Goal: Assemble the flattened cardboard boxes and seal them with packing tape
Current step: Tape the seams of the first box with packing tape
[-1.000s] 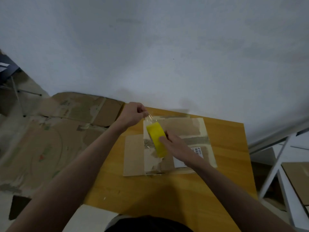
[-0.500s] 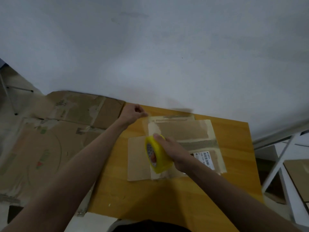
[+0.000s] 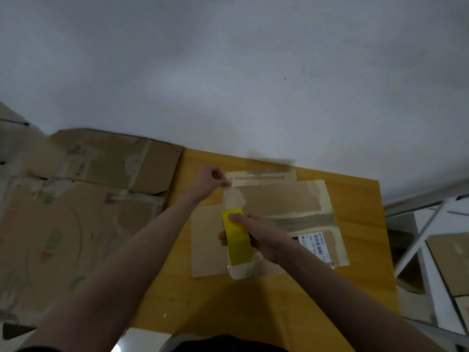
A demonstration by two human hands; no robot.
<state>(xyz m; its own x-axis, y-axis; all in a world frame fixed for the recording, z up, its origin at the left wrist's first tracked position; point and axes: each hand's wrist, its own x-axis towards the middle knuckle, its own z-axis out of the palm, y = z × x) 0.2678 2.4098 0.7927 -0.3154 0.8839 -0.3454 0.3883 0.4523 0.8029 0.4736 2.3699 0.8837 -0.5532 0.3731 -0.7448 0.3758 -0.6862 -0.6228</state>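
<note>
Cardboard box (image 3: 279, 199), flattened, lies under both hands on the wooden worktop (image 3: 355, 275), its label half hidden by the right wrist. Right hand (image 3: 258, 235) grips the yellow packing tape roll (image 3: 237, 240); left hand (image 3: 210, 181) pinches the clear tape end just beyond it. More flattened cardboard (image 3: 76, 199) covers the floor left of the left arm.

A flattened brown cardboard box (image 3: 269, 219) lies flat on the wooden surface (image 3: 355, 275), patched with old tape strips and bearing a white barcode label (image 3: 314, 246) near its right edge. Above its left part a yellow packing tape roll (image 3: 237, 237) stands on edge, a clear strip of tape (image 3: 232, 198) drawn from it toward the box's far edge.
</note>
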